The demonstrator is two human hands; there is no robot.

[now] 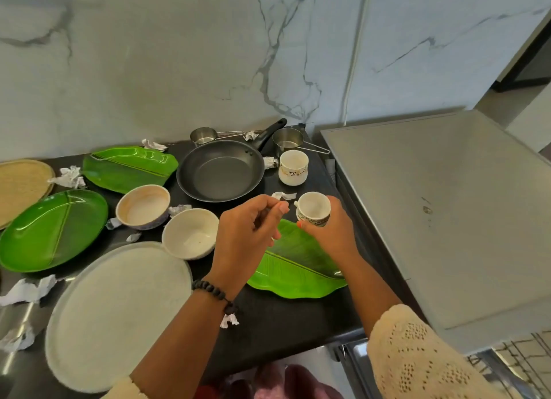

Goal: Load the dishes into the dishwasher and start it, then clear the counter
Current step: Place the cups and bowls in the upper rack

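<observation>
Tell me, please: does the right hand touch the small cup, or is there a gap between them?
Touching. The head view shows the right hand wrapped around the small cup, its fingers against the cup's side, holding it above the green leaf plate.

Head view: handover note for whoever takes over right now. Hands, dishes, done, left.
Right hand: holds the small patterned white cup above the leaf-shaped green plate.
Left hand: fingers pinched shut beside the cup; what they hold, if anything, is not visible.
Still on the black counter: black frying pan, two white bowls, large round grey plate, taller white mug, two steel measuring cups, crumpled paper scraps.
Done: nothing visibly loaded.
Left: load everything, start the dishwasher, clear the scraps.
</observation>
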